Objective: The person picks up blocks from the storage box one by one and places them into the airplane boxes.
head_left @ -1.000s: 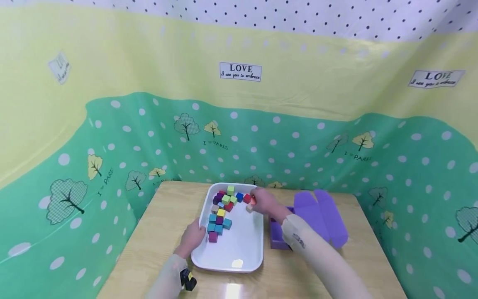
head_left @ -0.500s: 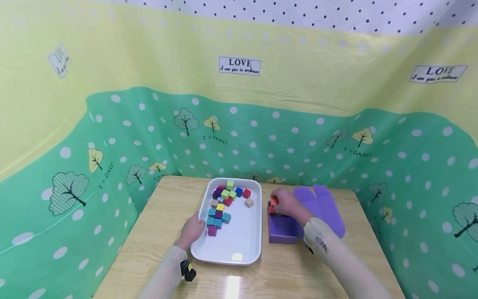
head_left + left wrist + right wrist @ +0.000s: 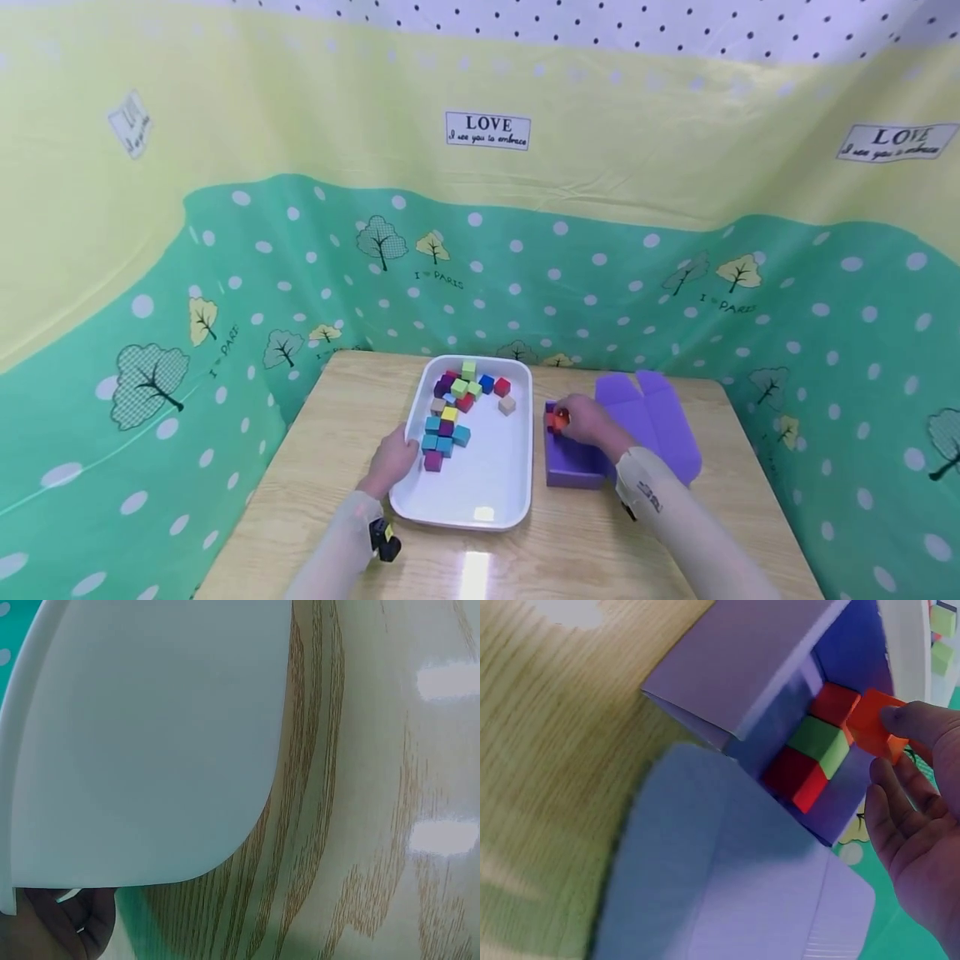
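My left hand (image 3: 393, 460) grips the left rim of a white tray (image 3: 483, 492); in the left wrist view its fingers are partly hidden by the tray wall. Several coloured cubes lie in the tray's upper and left parts, among them a magenta cube (image 3: 432, 461) and a beige cube (image 3: 507, 405). To the right, my right hand (image 3: 591, 421) pinches an orange cube (image 3: 877, 724) between thumb and fingers at the far end of an open purple box (image 3: 574, 480). Beside that cube, a green cube (image 3: 819, 744) sits between red cubes in the box.
The box's purple lid (image 3: 651, 421) is folded back to the right. Both containers stand on a wooden table (image 3: 307, 475), with a narrow gap between them. A patterned green and yellow curtain (image 3: 480, 267) surrounds the table's back and sides.
My right hand has carried the orange cube from the tray's upper right rightward to the box, then lowered it there. The left hand has kept its grip on the tray.
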A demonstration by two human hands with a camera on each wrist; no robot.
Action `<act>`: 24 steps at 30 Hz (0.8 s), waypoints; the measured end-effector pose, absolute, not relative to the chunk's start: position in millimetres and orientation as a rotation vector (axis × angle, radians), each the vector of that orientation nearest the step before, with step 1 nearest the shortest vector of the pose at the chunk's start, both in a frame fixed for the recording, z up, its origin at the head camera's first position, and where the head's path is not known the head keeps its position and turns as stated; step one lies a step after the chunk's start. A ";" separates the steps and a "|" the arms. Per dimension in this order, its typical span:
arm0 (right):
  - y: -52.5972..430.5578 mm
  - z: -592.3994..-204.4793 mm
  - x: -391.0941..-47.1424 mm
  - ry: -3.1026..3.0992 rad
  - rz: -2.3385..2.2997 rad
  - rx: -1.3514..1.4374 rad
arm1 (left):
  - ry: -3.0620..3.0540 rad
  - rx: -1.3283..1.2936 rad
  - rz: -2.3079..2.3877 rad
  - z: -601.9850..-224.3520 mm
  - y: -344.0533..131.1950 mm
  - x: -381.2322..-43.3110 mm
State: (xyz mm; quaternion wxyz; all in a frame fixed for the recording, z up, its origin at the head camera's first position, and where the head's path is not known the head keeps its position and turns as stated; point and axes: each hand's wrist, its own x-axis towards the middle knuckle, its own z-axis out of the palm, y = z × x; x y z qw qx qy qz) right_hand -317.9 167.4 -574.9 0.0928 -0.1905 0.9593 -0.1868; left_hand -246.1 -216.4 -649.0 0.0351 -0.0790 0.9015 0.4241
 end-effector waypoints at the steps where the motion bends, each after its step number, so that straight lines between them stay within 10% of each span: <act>1: 167.6 -576.6 -318.4 2.842 -0.558 -0.563 | 2.769 -0.245 1.308 -648.6 -216.2 -246.6; 24: 160.7 -609.6 -320.2 2.803 -0.624 -0.526 | 2.777 -0.256 1.327 -652.1 -216.2 -247.3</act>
